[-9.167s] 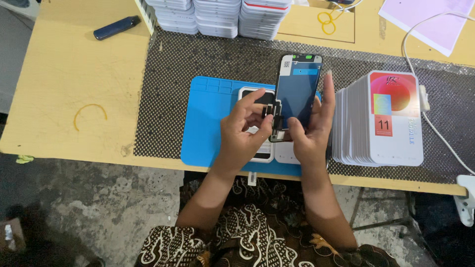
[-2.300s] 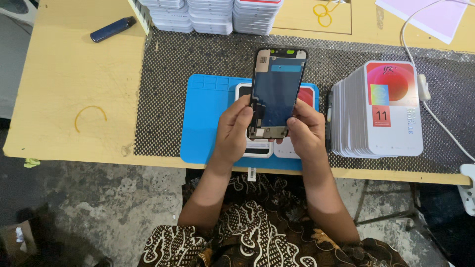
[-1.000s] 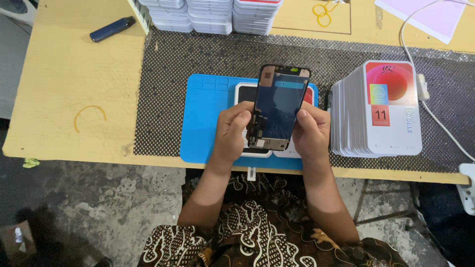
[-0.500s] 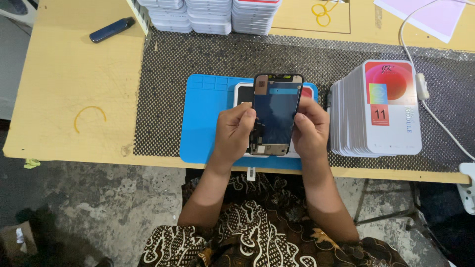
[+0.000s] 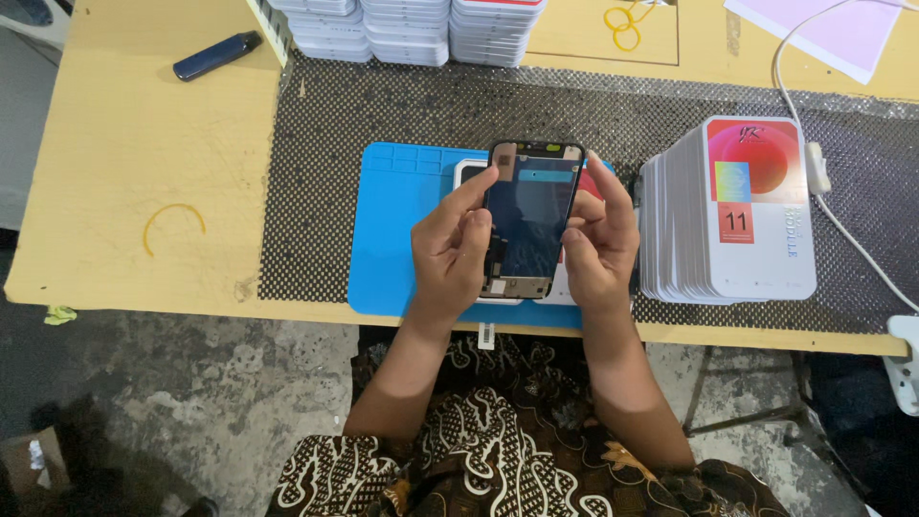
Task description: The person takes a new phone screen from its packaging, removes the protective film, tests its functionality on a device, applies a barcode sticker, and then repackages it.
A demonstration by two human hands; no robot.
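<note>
The phone screen (image 5: 531, 215) looks glossy glass. The blue mat (image 5: 397, 230) is smooth rubber. The table (image 5: 124, 144) is matt wood.

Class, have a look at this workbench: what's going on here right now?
A seated person holds a phone screen panel between both hands above a blue work mat. The left hand grips its left edge, the right hand its right edge. A white box lies on the mat under the panel. To the right leans a row of white boxes; more stacked boxes sit at the far edge of the black mesh mat.
</note>
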